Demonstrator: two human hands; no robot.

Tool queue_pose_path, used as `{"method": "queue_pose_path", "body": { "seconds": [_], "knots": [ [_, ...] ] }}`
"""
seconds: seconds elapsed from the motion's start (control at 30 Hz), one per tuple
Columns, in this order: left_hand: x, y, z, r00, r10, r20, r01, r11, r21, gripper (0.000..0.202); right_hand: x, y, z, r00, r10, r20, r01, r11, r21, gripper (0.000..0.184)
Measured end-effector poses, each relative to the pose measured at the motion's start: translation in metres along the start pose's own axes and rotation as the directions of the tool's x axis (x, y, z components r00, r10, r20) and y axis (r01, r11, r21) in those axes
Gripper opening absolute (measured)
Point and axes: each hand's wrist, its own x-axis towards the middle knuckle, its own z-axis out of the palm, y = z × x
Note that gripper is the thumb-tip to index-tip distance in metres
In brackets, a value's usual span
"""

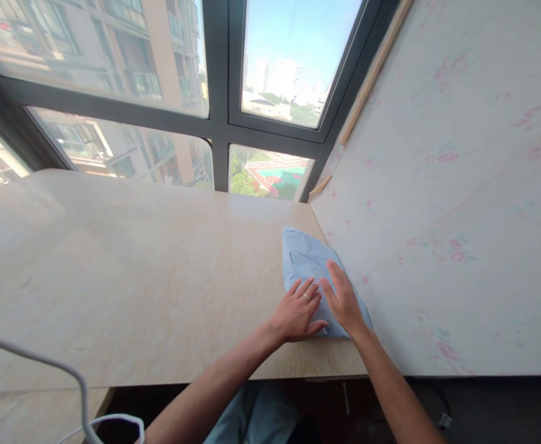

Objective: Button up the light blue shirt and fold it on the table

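A folded light-blue garment (305,256) lies on the marble-look sill, close against the wall at its right end. Its exact kind is hard to tell, though a seam or pocket-like line shows on top. My left hand (298,311), with a ring on one finger, rests flat on the near left part of the cloth, fingers spread. Over the right side of the garment is my right hand (344,302), its fingers stretched out and pointing toward the window. Both hands cover part of the cloth, and neither grips it.
The wide stone-look sill (136,277) stretches left beneath dark window frames (219,132). Flowered wallpaper (459,203) covers the wall on the right. A grey curved cable or tube (44,357) and a white loop (117,417) are at the lower left.
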Motion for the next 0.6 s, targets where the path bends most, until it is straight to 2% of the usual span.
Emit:
{"method": "queue_pose_path", "body": {
  "seconds": [0.1,0.2,0.27,0.37,0.43,0.6],
  "knots": [
    [0.017,-0.006,0.010,0.997,0.050,0.067,-0.048,0.999,-0.025,0.075,0.068,0.005,0.026,0.993,-0.038,0.110,0.045,0.997,-0.059,0.065],
    [0.017,-0.008,0.024,0.993,0.042,0.112,-0.035,0.998,-0.060,0.079,0.119,0.016,0.064,0.978,0.116,0.173,-0.077,0.973,-0.216,0.070],
    [0.013,-0.007,0.029,0.994,0.023,0.109,-0.014,0.996,-0.084,0.080,0.138,0.026,0.089,0.952,0.219,0.213,-0.155,0.947,-0.280,0.074],
    [0.007,-0.004,0.030,0.996,-0.001,0.094,0.012,0.994,-0.113,0.079,0.142,0.039,0.119,0.911,0.280,0.304,-0.199,0.942,-0.272,0.074],
    [0.005,-0.003,0.028,0.996,-0.014,0.090,0.025,0.992,-0.123,0.080,0.137,0.047,0.132,0.898,0.284,0.337,-0.206,0.946,-0.249,0.074],
    [0.001,0.002,0.030,0.996,-0.007,0.091,0.020,0.991,-0.135,0.078,0.129,0.060,0.138,0.892,0.273,0.360,-0.202,0.954,-0.221,0.075]
  ]
}}
